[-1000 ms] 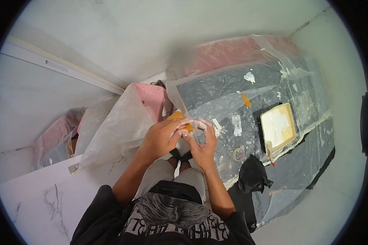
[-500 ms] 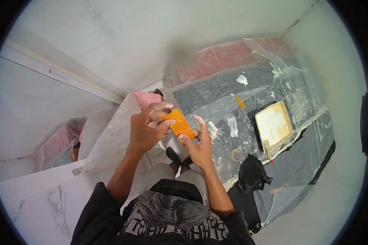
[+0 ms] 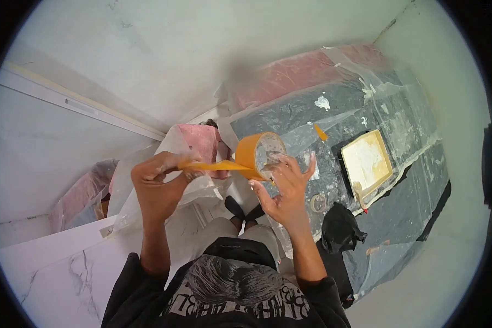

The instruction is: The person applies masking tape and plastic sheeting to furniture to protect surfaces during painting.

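Pale, bare walls (image 3: 164, 54) close in this corner, and from where I stand a broad surface wrapped in clear and dark plastic sheeting (image 3: 268, 117) fills much of it. Just off that surface's left edge, in the air before the wearer's body, is a wide roll of glossy orange adhesive tape (image 3: 247, 150).

The two hands are apart, with the tape between them: the left hand (image 3: 158, 191) pinches the pulled-out orange strip (image 3: 218, 165), while the right hand (image 3: 291, 191) has the roll by its lower rim, fingers at the open core.

I'd judge the roll light and firm, safest held by the core and rim. The strip looks thin and limp, likely to twist and stick to itself; its end wants a small pinch, kept taut. The whitish residue on the fingers could spoil its tack.

Towards the surface's lower right edge sit a cream rectangular tray (image 3: 386, 156) and a black crumpled bag (image 3: 341, 227).
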Demonstrator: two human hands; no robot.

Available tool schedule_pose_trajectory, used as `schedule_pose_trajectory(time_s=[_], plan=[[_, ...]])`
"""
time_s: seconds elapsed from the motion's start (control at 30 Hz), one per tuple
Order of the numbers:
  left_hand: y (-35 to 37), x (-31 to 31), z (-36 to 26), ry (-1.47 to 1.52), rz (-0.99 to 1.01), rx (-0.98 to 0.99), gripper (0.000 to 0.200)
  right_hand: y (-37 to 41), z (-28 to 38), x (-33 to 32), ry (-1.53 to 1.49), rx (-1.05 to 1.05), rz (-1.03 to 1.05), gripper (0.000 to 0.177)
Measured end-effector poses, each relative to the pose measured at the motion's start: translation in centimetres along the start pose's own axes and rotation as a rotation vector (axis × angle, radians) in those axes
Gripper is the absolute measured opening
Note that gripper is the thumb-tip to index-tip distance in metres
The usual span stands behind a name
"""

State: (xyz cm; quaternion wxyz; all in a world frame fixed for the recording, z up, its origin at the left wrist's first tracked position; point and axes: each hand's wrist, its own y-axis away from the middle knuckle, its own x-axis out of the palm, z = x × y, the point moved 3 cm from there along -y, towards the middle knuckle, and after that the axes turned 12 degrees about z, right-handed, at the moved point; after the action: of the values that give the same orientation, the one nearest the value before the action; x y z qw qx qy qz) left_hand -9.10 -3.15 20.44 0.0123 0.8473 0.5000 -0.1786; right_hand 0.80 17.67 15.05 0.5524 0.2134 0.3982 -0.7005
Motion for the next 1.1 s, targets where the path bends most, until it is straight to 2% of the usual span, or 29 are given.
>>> schedule_pose_trajectory(time_s=[0.03, 0.17, 0.23, 0.37, 0.43, 0.47, 0.53, 0.6, 0.7, 0.9, 1.03, 1.1], plan=[[0.0, -0.5, 0.1, -0.107, 0.029, 0.106, 0.034, -0.1, 0.3, -0.6, 0.046, -0.037, 0.024, 0.026], [0.7, -0.2, -0.9, -0.058, -0.045, 0.219, 0.02, 0.4, 0.6, -1.1, 0.037, -0.062, 0.051, 0.026], [1.3, 0.5, -2.2, -0.18, -0.067, 0.406, 0.011, 0.9, 0.2, -0.1, -0.043, 0.066, 0.155, 0.026], [1.7, -0.1, -2.2, -0.075, -0.102, 0.446, 0.01, 0.4, 0.3, -0.7, -0.008, 0.181, 0.121, 0.022], [1.7, -2.1, -1.6, 0.202, -0.192, 0.479, 0.01, 0.1, 2.1, -3.0, 0.072, -0.013, -0.045, 0.025], [2.0, -2.7, -1.7, 0.191, -0.203, 0.483, 0.01, 0.3, 3.5, -4.5, 0.105, -0.05, -0.07, 0.027], [3.4, -3.8, -2.3, 0.528, -0.277, 0.703, 0.011, 1.1, 6.4, -7.8, 0.155, -0.15, -0.132, 0.029], [4.2, -4.3, -6.1, 0.471, -0.235, 0.746, 0.008, 1.1, 8.9, -10.6, 0.141, -0.321, -0.204, 0.029], [5.8, -5.7, -7.4, 0.493, -0.166, 0.853, 0.01, 0.9, 11.3, -12.5, 0.118, -0.506, -0.241, 0.029], [7.2, -6.7, -7.6, 0.537, -0.43, 1.11, 0.006, 0.6, 12.3, -12.8, 0.108, -0.579, -0.237, 0.03], [6.1, -6.0, -7.8, 0.455, -0.279, 0.922, 0.005, 0.4, 12.7, -12.7, 0.101, -0.599, -0.24, 0.03], [5.4, -5.6, -7.2, 0.51, -0.226, 0.835, 0.01, 0.3, 12.9, -12.6, 0.1, -0.606, -0.243, 0.03]])
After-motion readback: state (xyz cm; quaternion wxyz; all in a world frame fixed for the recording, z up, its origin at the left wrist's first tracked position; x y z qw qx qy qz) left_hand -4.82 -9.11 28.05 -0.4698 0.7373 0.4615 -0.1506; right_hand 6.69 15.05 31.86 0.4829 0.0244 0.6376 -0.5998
